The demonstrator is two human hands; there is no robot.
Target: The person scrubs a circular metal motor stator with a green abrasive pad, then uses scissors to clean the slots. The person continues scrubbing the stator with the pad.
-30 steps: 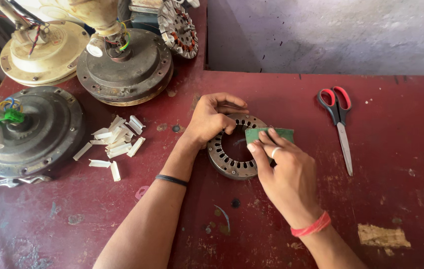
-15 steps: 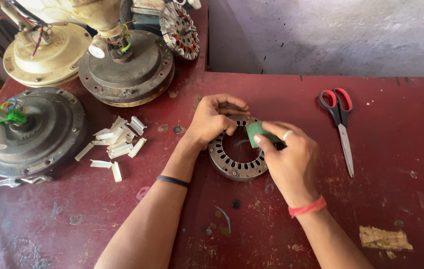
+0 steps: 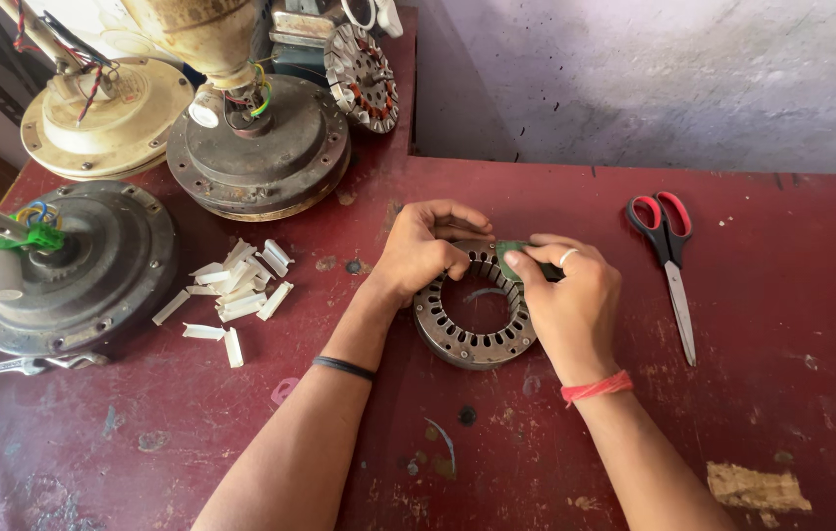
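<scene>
A grey slotted metal ring, a motor stator core, lies flat on the dark red table. My left hand rests on the ring's far left rim with fingers curled over it. My right hand sits over the ring's right side and pinches a small green strip against the far rim. The fingertips of both hands meet at that strip. Part of the ring is hidden under my hands.
Red-handled scissors lie to the right. A pile of several white paper strips lies to the left. Three round fan motor housings stand at the far left, with a wound stator behind.
My right hand has moved left and folded the green strip down onto the ring's far rim. My left hand stayed on the ring.
</scene>
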